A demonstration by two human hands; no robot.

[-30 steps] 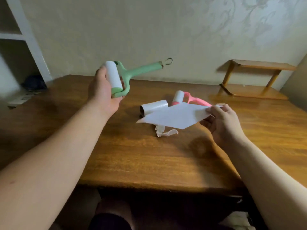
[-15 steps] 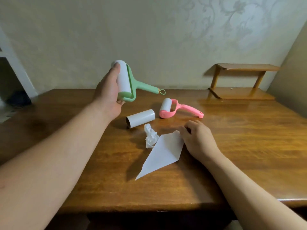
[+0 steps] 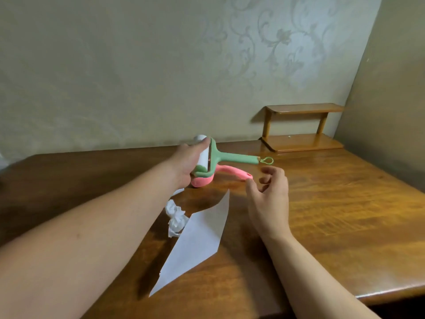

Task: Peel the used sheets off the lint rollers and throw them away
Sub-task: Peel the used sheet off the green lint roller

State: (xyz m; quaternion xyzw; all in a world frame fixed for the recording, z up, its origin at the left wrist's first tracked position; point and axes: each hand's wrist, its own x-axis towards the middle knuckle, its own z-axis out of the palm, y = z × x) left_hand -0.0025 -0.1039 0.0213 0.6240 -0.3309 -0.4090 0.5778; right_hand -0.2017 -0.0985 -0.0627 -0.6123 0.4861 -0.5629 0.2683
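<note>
My left hand (image 3: 187,163) grips the white roll of the green lint roller (image 3: 232,157) and holds it above the table, handle pointing right. Behind and below it lies the pink lint roller (image 3: 226,172) on the wooden table (image 3: 333,215), partly hidden by the green one. My right hand (image 3: 270,199) hovers with fingers apart, holding nothing, just right of the pink handle's end. A peeled white sheet (image 3: 195,242) lies flat on the table in front of that hand. A crumpled white sheet (image 3: 176,217) sits by its left edge. My left forearm hides the spare roll.
A small two-tier wooden shelf (image 3: 301,125) stands at the table's back right corner against the wall. A side wall rises on the right. The table's front edge (image 3: 391,293) runs under my right forearm.
My right hand has let go of the peeled sheet, which now lies on the table, and has lifted toward the pink roller's handle. The left hand with the green roller has moved right, over the pink roller.
</note>
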